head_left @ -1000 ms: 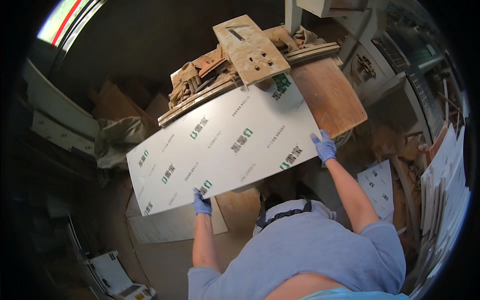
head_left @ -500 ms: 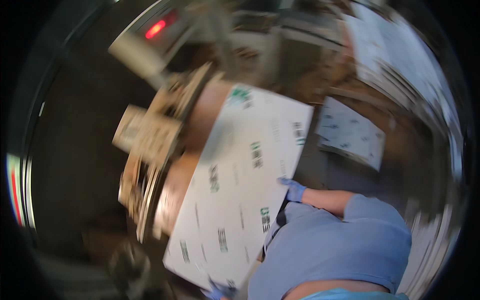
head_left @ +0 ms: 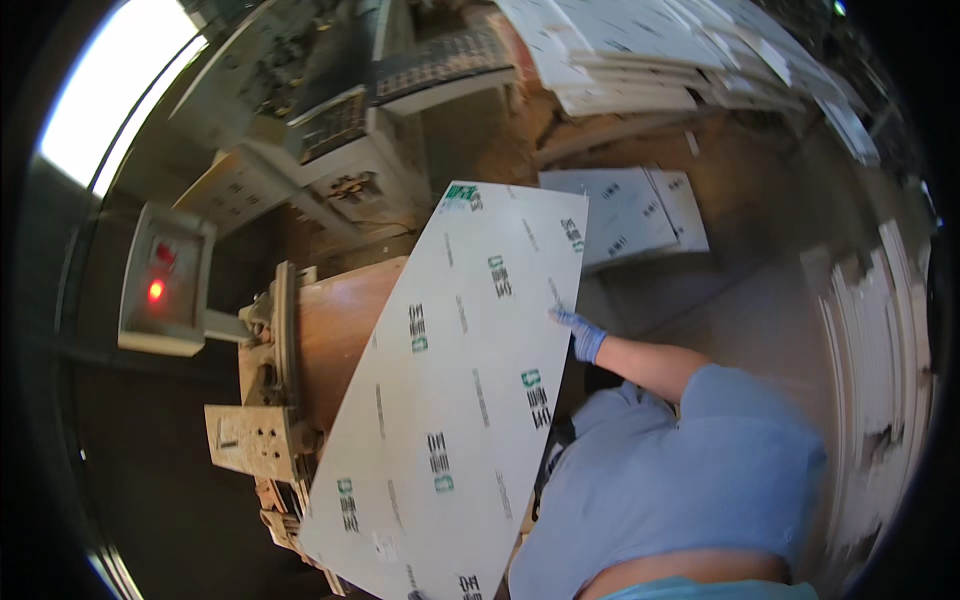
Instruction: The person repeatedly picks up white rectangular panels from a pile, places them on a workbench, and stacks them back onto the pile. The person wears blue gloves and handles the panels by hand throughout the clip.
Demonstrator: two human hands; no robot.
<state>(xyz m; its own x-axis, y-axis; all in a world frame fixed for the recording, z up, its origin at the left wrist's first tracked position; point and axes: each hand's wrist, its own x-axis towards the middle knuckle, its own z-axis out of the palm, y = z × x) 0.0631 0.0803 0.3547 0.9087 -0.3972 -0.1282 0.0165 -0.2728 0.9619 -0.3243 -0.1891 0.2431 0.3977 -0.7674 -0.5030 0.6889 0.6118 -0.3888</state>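
A large white board (head_left: pixel 455 350) with rows of green and black print stretches slantwise across the middle of the head view. My right hand (head_left: pixel 582 335), in a blue glove, is closed on its right edge with the fingers over the face. At the bottom of the picture, only dark fingertips of my left hand (head_left: pixel 416 595) show on the board's near end; the rest of that hand is cut off. The board's far left side overlaps a brown machine table (head_left: pixel 350 295).
A control box with a glowing red light (head_left: pixel 155 290) and a beige button panel (head_left: pixel 250 440) stand at the left. Behind the board lie smaller printed sheets (head_left: pixel 630 215). Stacked white panels (head_left: pixel 640 50) fill the back right, and more panels (head_left: pixel 870 400) stand along the right side.
My view has turned, so the machine and smaller sheets sit differently in it. The board stays in my right hand. My left hand has slipped mostly out below the lower edge.
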